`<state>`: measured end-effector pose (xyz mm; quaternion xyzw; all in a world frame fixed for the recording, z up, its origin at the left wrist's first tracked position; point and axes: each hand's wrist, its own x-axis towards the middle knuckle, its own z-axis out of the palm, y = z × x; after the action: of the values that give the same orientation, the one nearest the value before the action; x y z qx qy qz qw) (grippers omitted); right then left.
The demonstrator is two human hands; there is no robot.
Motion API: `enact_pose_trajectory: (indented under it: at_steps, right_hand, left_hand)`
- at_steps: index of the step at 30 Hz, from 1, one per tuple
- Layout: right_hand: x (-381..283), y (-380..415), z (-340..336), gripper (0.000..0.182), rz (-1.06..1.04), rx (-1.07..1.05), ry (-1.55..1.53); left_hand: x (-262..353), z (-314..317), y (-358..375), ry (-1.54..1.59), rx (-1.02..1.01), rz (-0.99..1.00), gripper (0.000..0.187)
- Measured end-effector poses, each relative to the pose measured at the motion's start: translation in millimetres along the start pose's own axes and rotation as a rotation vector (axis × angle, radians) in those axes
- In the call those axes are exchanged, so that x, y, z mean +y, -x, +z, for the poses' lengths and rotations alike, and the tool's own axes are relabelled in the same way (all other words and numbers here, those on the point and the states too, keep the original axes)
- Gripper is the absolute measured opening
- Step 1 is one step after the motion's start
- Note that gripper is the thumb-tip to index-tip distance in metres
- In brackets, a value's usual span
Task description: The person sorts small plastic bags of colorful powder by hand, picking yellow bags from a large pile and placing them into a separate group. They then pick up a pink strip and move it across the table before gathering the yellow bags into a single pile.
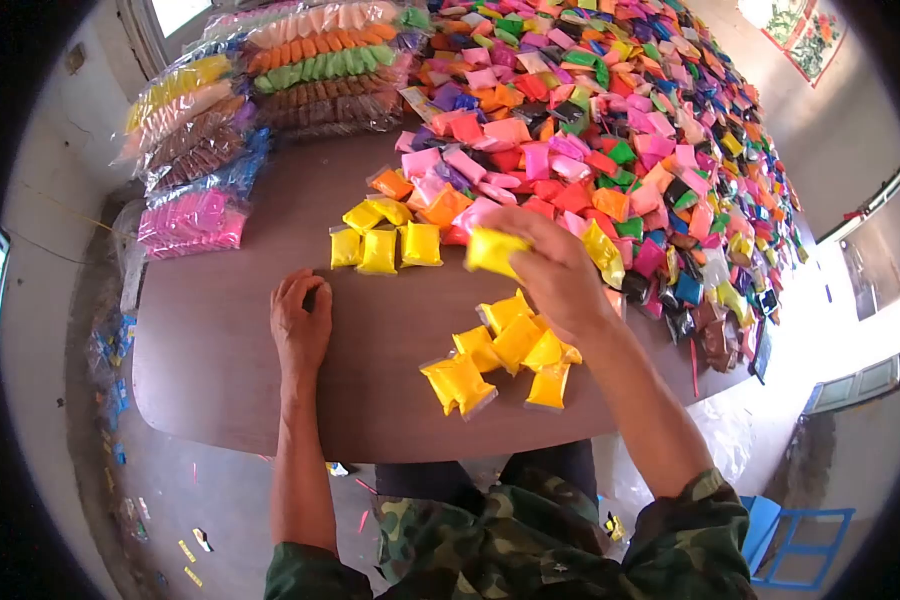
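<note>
One yellow packet (495, 250), seemingly right-held.

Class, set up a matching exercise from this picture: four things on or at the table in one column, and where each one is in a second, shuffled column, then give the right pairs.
Things
1. left hand
2. right hand
3. pile of yellow packets
4. pink bundle in clear wrap

Places
A. at the table's far left edge
B. resting on the bare table top
C. raised, holding one yellow packet
D. lying loose on the table below the raised hand

Pairs: 1-B, 2-C, 3-D, 4-A
</note>
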<state>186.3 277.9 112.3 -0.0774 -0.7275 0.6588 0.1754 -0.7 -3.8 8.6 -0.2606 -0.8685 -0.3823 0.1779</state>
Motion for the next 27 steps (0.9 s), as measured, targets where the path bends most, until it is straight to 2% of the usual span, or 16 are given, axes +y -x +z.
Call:
enact_pose_trajectory:
  at_steps: [3, 6, 8, 13, 15, 19, 20, 26, 27]
  right_hand:
    - [-10, -51, 45, 0.046, -0.044, 0.060, -0.395]
    - [4, -70, 62, 0.046, 0.021, 0.101, -0.025]
    - [16, -55, 50, 0.044, -0.103, 0.220, 0.170]
    - [31, 17, -16, 0.029, -0.271, 0.405, 0.623]
    - [28, 42, -49, 0.027, -0.304, 0.569, 0.833]
    - [36, 65, -96, 0.045, -0.086, 0.618, 1.212]
    - [39, 64, -101, 0.055, -0.052, 0.578, 1.213]
    - [35, 46, -93, 0.052, -0.085, 0.529, 1.279]
    - [34, 42, -93, 0.050, -0.150, 0.543, 1.253]
  left_hand:
    - [-1, 1, 1, 0.003, 0.025, 0.013, 0.013]
    - [-2, -1, 4, 0.031, 0.027, -0.010, 0.013]
    - [-1, 3, 1, 0.061, 0.027, -0.021, 0.014]
    - [2, -3, 0, 0.020, -0.032, -0.042, 0.015]
    - [2, -2, 0, 0.020, -0.050, -0.059, 0.015]
    - [7, -4, 0, 0.017, -0.050, -0.065, 0.015]
    - [4, -2, 0, 0.011, -0.047, -0.057, 0.016]
    - [0, -1, 1, 0.013, -0.038, -0.037, 0.016]
    - [1, -1, 1, 0.007, -0.038, -0.050, 0.016]
